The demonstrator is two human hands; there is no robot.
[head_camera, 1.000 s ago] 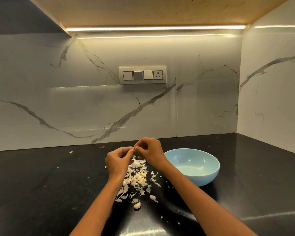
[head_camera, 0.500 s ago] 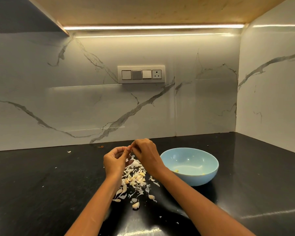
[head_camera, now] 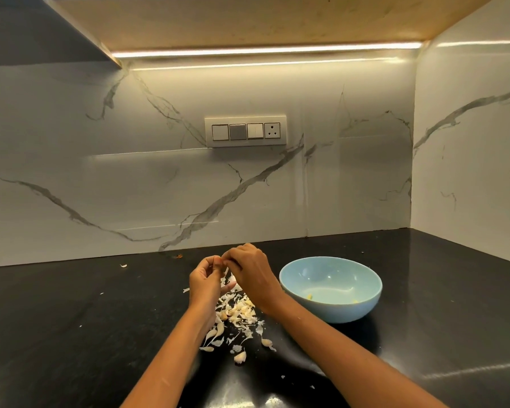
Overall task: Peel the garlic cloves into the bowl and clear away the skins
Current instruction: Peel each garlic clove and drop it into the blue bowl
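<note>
My left hand (head_camera: 204,279) and my right hand (head_camera: 248,270) meet fingertip to fingertip above the black counter, pinching a small garlic clove that is mostly hidden between them; a pale strip of skin (head_camera: 226,270) hangs from it. Below the hands lies a pile of garlic skins and cloves (head_camera: 236,313). Loose unpeeled cloves lie nearer me, one (head_camera: 240,356) and another (head_camera: 267,343). The light blue bowl (head_camera: 330,287) stands to the right of the hands, with small yellowish garlic pieces (head_camera: 309,296) inside.
The black counter (head_camera: 71,334) runs back to a marble wall with a switch panel (head_camera: 245,131), and a side wall closes the right. Stray bits of skin lie at the back left (head_camera: 123,265) and near my forearms (head_camera: 282,377).
Both hands stay together over the pile, working the clove; a strip of skin now hangs between them. The bowl has not moved.
</note>
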